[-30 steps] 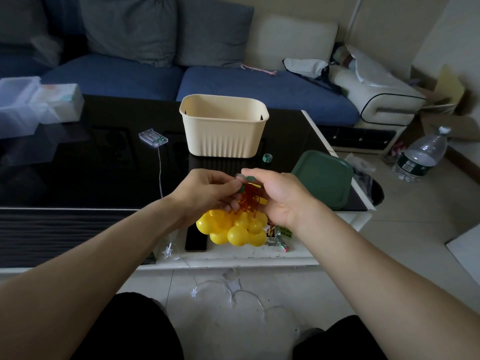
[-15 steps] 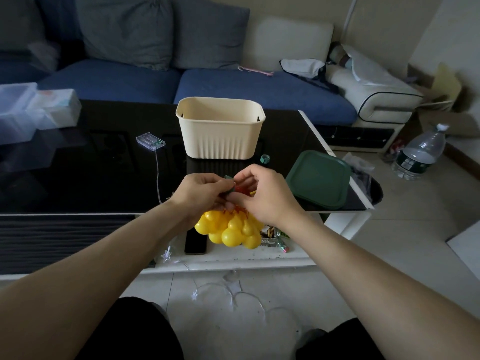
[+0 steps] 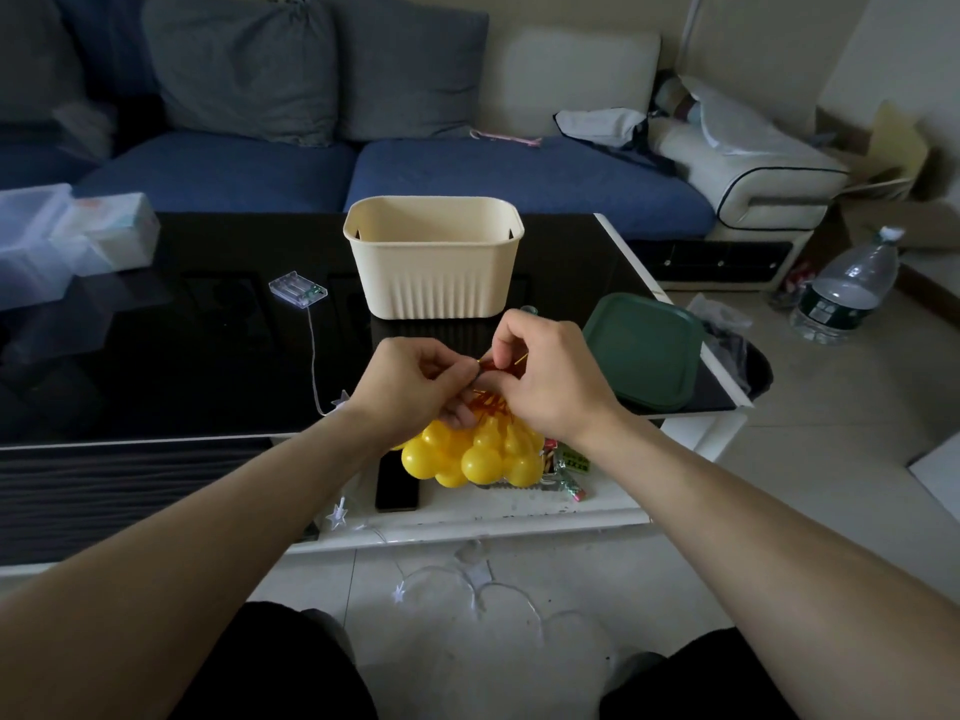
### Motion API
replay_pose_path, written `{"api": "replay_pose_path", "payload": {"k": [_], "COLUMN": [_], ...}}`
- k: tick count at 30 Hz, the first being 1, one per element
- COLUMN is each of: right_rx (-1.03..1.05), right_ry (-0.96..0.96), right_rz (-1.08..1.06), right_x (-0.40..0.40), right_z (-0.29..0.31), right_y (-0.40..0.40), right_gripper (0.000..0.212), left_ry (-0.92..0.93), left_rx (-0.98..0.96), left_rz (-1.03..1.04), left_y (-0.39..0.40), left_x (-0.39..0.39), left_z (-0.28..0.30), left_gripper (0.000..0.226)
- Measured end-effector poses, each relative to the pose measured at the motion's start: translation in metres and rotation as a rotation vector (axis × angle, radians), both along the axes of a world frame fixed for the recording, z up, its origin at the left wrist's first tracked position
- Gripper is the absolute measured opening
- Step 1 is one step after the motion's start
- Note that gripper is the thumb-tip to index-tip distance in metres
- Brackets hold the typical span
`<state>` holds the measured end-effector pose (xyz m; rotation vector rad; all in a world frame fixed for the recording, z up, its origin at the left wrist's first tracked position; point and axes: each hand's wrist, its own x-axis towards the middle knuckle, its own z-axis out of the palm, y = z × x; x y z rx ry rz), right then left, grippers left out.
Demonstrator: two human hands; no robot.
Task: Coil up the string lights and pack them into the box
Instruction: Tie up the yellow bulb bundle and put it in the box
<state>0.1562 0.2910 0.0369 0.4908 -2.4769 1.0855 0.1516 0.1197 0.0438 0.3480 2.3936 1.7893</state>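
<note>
Left hand (image 3: 415, 383) and right hand (image 3: 545, 379) both pinch the orange wire (image 3: 491, 405) above the yellow bulbs (image 3: 475, 454), short of the box (image 3: 434, 262); a slipped pinch would likely uncoil the bundle

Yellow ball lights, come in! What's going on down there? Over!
Both hands, left hand and right hand, pinching the orange wire above the yellow ball lights. Bundle not boxed yet. Cream box open, path clear; green lid set aside. Over.
</note>
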Motion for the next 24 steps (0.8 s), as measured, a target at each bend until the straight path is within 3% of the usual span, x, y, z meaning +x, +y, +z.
{"api": "replay_pose_path", "payload": {"k": [5,9,14,18,24], "right_rx": [0.016,0.032,0.115,0.049,0.019], "right_ry": [0.096,0.062,-0.167,-0.186,-0.161], "right_rz": [0.048,0.132,0.202,0.173,0.191], "right_x": [-0.002,-0.002,-0.004,-0.005,-0.004], "right_z": [-0.004,-0.004,-0.001,0.000,-0.004], "right_y": [0.004,0.003,0.002,0.003,0.000], "right_gripper": [0.035,0.029,0.028,0.037,0.020], "left_ry": [0.126,0.065,-0.123,-0.241,-0.404], "left_rx": [-0.313,-0.418,-0.337,-0.231,0.008], "left_rz": [-0.067,-0.111,-0.098,-0.104,-0.118], "left_y": [0.001,-0.006,-0.010,-0.010,-0.011], "left_x": [-0.003,-0.004,-0.003,-0.006,-0.005], "left_z": [0.004,0.003,-0.007,-0.007,-0.009], "left_gripper": [0.024,0.038,0.043,0.047,0.043]}}
